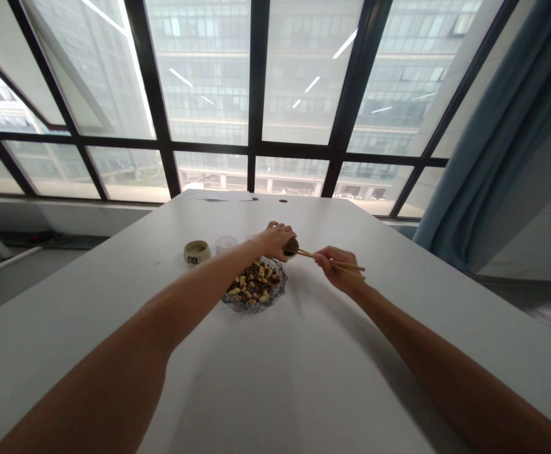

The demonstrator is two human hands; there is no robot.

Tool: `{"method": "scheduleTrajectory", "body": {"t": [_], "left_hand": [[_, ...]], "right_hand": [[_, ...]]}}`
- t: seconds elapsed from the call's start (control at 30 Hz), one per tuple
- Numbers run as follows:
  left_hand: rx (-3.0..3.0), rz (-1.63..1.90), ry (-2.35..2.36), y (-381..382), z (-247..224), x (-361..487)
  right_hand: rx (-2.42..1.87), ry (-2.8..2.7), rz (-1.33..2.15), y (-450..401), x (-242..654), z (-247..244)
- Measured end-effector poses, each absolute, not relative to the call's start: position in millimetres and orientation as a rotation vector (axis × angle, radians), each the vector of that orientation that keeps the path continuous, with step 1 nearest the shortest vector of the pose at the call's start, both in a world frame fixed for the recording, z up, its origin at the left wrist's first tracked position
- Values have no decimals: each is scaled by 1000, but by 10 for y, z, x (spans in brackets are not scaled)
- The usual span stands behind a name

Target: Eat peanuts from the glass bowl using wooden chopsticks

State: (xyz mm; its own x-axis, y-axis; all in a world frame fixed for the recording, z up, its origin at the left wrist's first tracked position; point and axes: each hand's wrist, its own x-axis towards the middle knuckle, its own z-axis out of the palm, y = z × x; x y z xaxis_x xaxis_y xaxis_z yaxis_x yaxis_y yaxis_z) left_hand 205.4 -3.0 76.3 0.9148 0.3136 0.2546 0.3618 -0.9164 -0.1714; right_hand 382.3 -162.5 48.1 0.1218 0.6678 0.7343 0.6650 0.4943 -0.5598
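My left hand (275, 238) is wrapped round a small cup (291, 248), tilted so that its dark mouth faces right; what is inside cannot be made out. In my right hand (340, 265) is a pair of chopsticks (348, 265), their tips reaching the mouth of the cup. Below the left hand stands a scalloped glass bowl (278, 295) full of peanuts and dark seeds (255, 282), its far left part hidden by my left forearm. Left of the bowl, a pale green cup (197, 253) with black characters stands upright.
A clear plastic cup (226, 244) sits just behind my left forearm, partly covered by it. Papers (219, 196) lie at the far edge of the white table (237, 378). Beyond are dark-framed windows, with a blue curtain (483, 145) on the right.
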Motion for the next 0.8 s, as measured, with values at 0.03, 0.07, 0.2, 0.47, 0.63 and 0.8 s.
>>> {"method": "scheduleTrajectory", "body": {"t": [0.03, 0.07, 0.2, 0.47, 0.63, 0.8], "left_hand": [[-2868, -328, -526, -29, 766, 2054], [-2876, -322, -546, -27, 767, 2057], [-2928, -221, -685, 10, 749, 2093], [-3005, -109, -971, 120, 761, 1996], [-2995, -477, -938, 27, 855, 1424], [-2753, -856, -1066, -55, 722, 598]], "right_hand": [[-1193, -1577, -1, -1622, 3811, 487], [-1197, -1555, 0, -1618, 3799, 493], [-1146, -1261, 91, -1604, 3746, 540], [-977, -1015, 454, -1581, 3614, 652], [-1049, -1146, 532, -1687, 3384, 718], [-1127, -1338, 659, -1805, 3129, 789]]}}
